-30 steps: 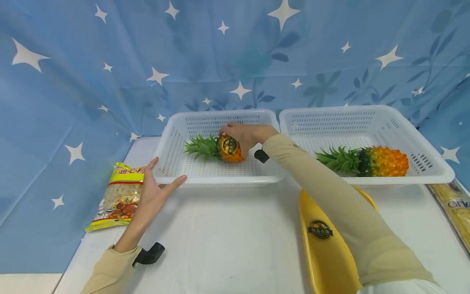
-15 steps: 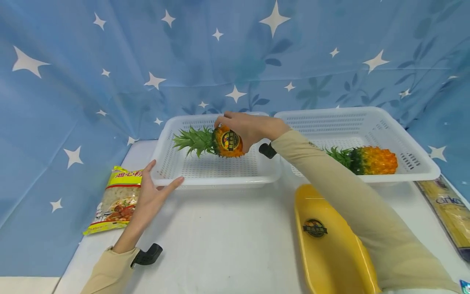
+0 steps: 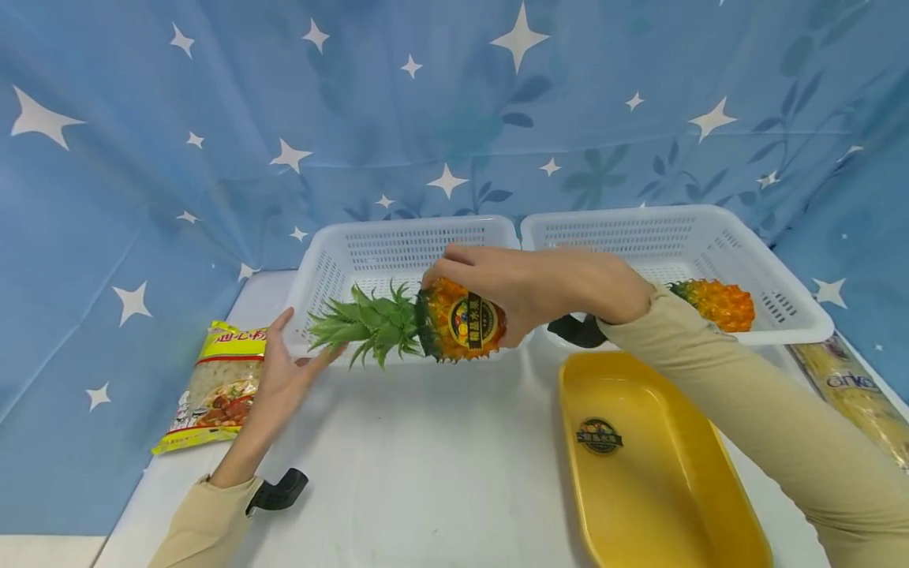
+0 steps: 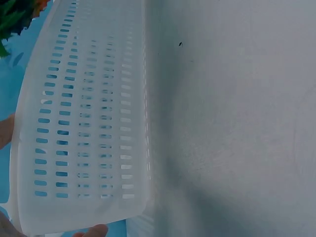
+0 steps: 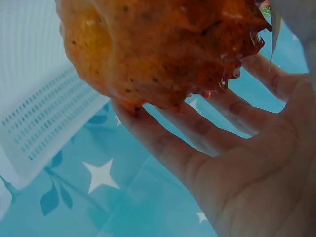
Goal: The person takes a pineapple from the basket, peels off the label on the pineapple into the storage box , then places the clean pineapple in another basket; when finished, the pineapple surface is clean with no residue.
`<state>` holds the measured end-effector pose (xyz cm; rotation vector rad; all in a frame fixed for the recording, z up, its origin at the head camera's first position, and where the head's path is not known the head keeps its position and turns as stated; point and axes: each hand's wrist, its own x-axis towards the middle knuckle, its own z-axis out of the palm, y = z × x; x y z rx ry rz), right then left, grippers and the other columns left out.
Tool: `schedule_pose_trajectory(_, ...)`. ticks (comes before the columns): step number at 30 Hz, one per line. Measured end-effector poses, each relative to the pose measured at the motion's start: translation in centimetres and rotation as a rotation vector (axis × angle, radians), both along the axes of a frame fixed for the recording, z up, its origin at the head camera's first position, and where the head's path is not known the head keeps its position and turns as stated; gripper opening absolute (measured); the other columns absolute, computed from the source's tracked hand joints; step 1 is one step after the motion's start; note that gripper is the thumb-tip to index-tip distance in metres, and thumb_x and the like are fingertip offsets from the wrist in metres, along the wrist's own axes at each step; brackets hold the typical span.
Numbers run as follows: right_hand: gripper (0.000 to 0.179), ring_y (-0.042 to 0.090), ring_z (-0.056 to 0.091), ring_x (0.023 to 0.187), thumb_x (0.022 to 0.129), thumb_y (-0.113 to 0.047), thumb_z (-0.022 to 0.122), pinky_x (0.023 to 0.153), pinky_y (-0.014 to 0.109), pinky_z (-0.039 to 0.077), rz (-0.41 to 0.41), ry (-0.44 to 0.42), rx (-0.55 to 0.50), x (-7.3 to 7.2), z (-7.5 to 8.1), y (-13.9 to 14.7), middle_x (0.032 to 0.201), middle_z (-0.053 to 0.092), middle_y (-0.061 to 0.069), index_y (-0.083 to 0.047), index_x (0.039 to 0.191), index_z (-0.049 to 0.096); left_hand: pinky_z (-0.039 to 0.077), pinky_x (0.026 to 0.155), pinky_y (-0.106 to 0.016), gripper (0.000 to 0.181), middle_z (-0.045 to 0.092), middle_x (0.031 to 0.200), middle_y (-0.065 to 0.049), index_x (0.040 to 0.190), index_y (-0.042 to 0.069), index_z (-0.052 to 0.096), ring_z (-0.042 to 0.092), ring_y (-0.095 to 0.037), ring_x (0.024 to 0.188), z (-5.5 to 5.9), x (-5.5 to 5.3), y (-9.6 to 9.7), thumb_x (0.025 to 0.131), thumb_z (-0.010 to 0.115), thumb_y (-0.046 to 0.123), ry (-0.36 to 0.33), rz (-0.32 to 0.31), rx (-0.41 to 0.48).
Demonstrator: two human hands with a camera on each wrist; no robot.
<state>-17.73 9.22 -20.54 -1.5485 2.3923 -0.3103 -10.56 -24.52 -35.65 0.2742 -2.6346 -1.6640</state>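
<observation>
My right hand [image 3: 525, 288] grips a pineapple [image 3: 454, 323] with orange skin and a round black label. It is raised over the front rim of the left white basket [image 3: 412, 233], its leafy green crown pointing left. In the right wrist view the fingers [image 5: 163, 138] curl round the pineapple's orange base [image 5: 158, 49]. My left hand [image 3: 284, 386] holds the front left corner of the same basket, thumb at the front rim and fingers along the left side. In the left wrist view the slotted basket wall [image 4: 94, 118] fills the left half, with fingertips [image 4: 96, 231] at its end.
A second white basket [image 3: 604, 217] stands to the right, holding another pineapple [image 3: 717, 304] partly hidden by my right arm. A yellow tray [image 3: 639, 473] lies front right. One pasta bag [image 3: 223, 386] lies left, another packet [image 3: 852, 386] far right. A blue star-patterned curtain [image 3: 398, 110] hangs behind.
My right hand has lifted the pineapple out of the left basket and brought it toward me. My left hand stays at the basket's corner. More of the yellow tray shows.
</observation>
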Motion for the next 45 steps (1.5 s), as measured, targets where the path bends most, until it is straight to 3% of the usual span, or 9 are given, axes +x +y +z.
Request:
schedule_pose_trajectory(4,0.099,0.021,0.049,0.124,0.071,-0.012,0.097,0.104,0.038,0.052,0.036,-0.057,-0.022,2.4,-0.5,1.3,0.139,0.045,0.006,-0.012,0.151,0.039,0.038,0.115,-0.055,0.102,0.015,0.169,-0.026,0.168,0.014,-0.006,0.040,-0.046,0.144,-0.2,-0.2,-0.1,0.100,0.070,0.017,0.045,-0.010,0.037)
schedule_pose_trajectory(9,0.101,0.019,0.049,0.123,0.071,-0.009,0.098,0.099,0.036,0.055,0.051,-0.092,-0.019,4.6,-1.9,2.7,0.139,0.044,0.004,-0.016,0.152,0.039,0.037,0.115,-0.054,0.111,0.013,0.169,-0.023,0.168,0.023,-0.006,0.046,-0.044,0.137,0.0,-0.2,0.0,0.096,0.077,0.037,0.010,0.027,0.026)
schedule_pose_trajectory(13,0.101,0.018,0.051,0.120,0.071,-0.012,0.098,0.099,0.037,0.055,0.056,-0.109,-0.016,5.5,-3.6,3.5,0.137,0.045,0.003,-0.017,0.152,0.038,0.039,0.111,-0.054,0.111,0.010,0.170,-0.021,0.168,0.026,-0.006,0.049,-0.043,0.133,0.3,-0.1,0.0,0.096,0.076,0.044,0.000,0.035,0.014)
schedule_pose_trajectory(19,0.096,0.018,0.056,0.111,0.071,-0.020,0.099,0.098,0.036,0.055,0.081,-0.098,-0.040,5.6,-6.2,4.0,0.130,0.048,0.003,-0.013,0.147,0.042,0.039,0.110,-0.050,0.109,0.018,0.167,-0.022,0.168,0.025,-0.005,0.049,-0.040,0.132,0.2,-0.3,0.1,0.096,0.076,0.040,0.009,0.043,0.033)
schedule_pose_trajectory(25,0.093,0.016,0.054,0.116,0.072,-0.015,0.097,0.098,0.033,0.055,0.024,-0.134,0.019,5.5,-8.0,4.0,0.133,0.048,0.004,-0.014,0.148,0.043,0.036,0.116,-0.054,0.109,0.014,0.169,-0.021,0.168,0.024,-0.005,0.044,-0.043,0.140,-0.2,-0.4,0.1,0.096,0.076,0.036,0.012,0.038,0.051)
schedule_pose_trajectory(31,0.095,0.018,0.055,0.115,0.069,-0.015,0.098,0.097,0.034,0.056,0.000,-0.116,0.044,5.2,-9.4,3.9,0.129,0.050,0.005,-0.010,0.147,0.045,0.033,0.119,-0.055,0.109,0.010,0.171,-0.019,0.168,0.024,-0.005,0.040,-0.042,0.143,-0.3,-0.3,0.3,0.096,0.076,0.036,-0.001,0.034,0.046)
schedule_pose_trajectory(37,0.095,0.017,0.055,0.116,0.073,-0.014,0.096,0.097,0.033,0.055,-0.019,-0.165,0.035,4.9,-10.2,4.1,0.132,0.049,0.005,-0.012,0.152,0.044,0.034,0.118,-0.055,0.110,0.008,0.171,-0.019,0.168,0.025,-0.005,0.042,-0.041,0.140,-0.3,-0.2,0.4,0.096,0.076,0.040,-0.010,0.036,0.042)
schedule_pose_trajectory(45,0.089,0.023,0.054,0.125,0.082,-0.017,0.092,0.100,0.038,0.054,-0.037,-0.110,0.060,5.3,-10.0,4.4,0.144,0.048,0.010,-0.009,0.157,0.043,0.035,0.118,-0.054,0.108,0.014,0.170,-0.017,0.168,0.027,-0.005,0.041,-0.040,0.144,-0.7,0.1,0.3,0.097,0.076,0.035,0.014,0.035,0.068)
